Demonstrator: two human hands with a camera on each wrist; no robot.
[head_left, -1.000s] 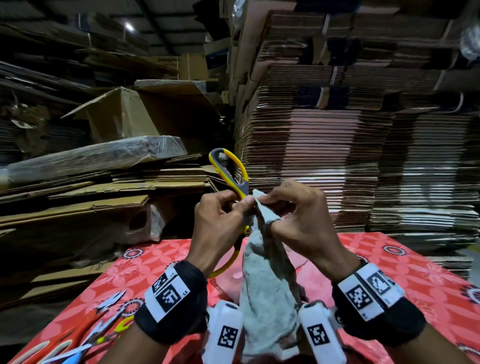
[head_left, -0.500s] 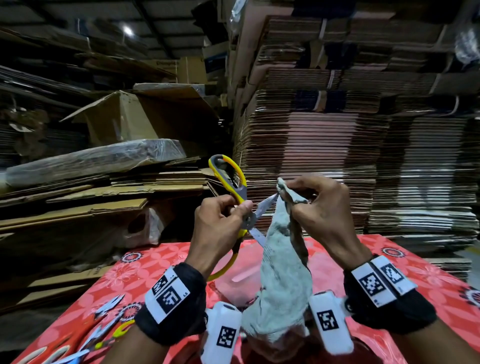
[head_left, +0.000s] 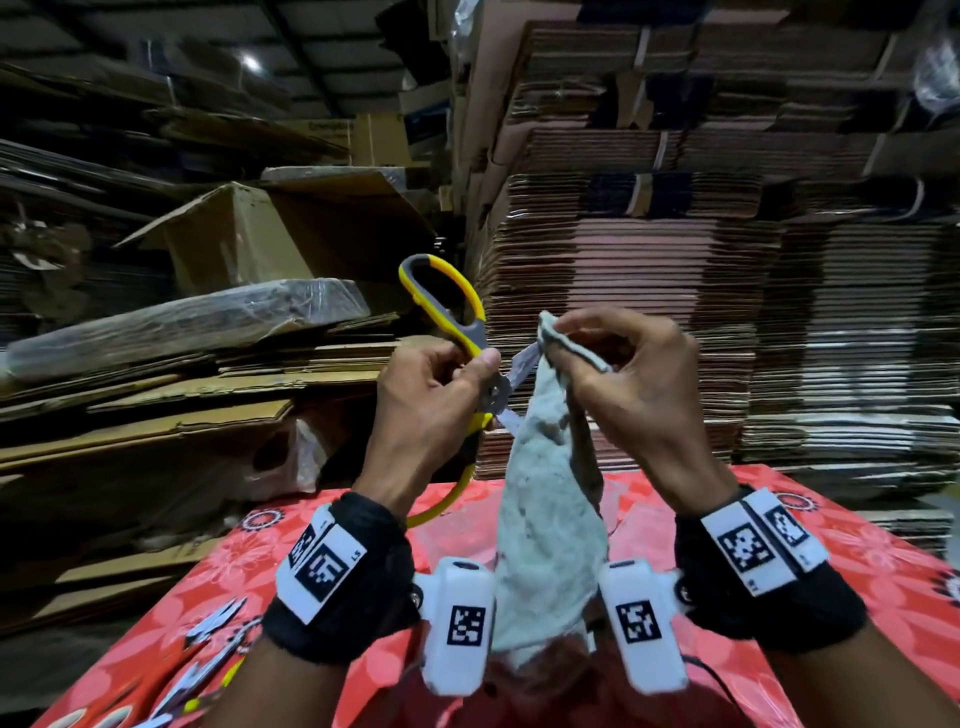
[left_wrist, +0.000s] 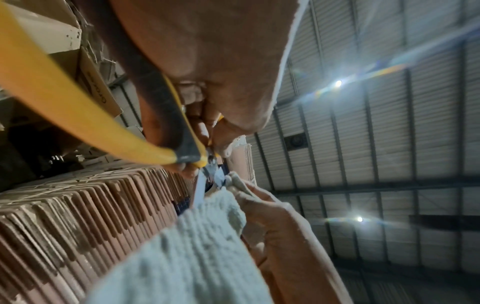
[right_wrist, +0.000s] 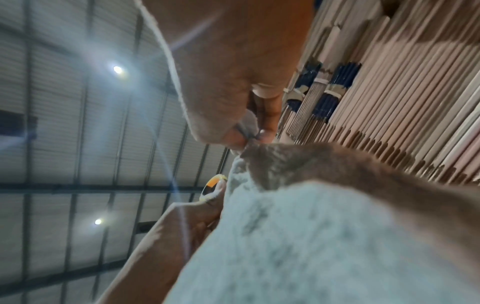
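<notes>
My left hand (head_left: 441, 384) grips a pair of yellow-and-grey scissors (head_left: 452, 312) near the pivot, handles up and to the left, blades spread apart toward the right. My right hand (head_left: 613, 374) pinches the top of a pale grey-white cloth (head_left: 545, 519) around the upper blade; the rest of the cloth hangs down between my wrists. In the left wrist view the scissors (left_wrist: 85, 115) cross under my palm and the blades meet the cloth (left_wrist: 187, 246). In the right wrist view my thumb and finger pinch the cloth (right_wrist: 298, 236).
A red flowered tablecloth (head_left: 857, 561) covers the table below my hands. Several other scissors and small tools (head_left: 208, 670) lie at its near left corner. Tall stacks of flattened cardboard (head_left: 675, 286) rise behind, loose boxes (head_left: 234, 244) at left.
My right hand drew away to the right from the left, sliding the cloth outward along the blade. The scissor blades, hidden a second ago, now show spread open. Both hands rose slightly.
</notes>
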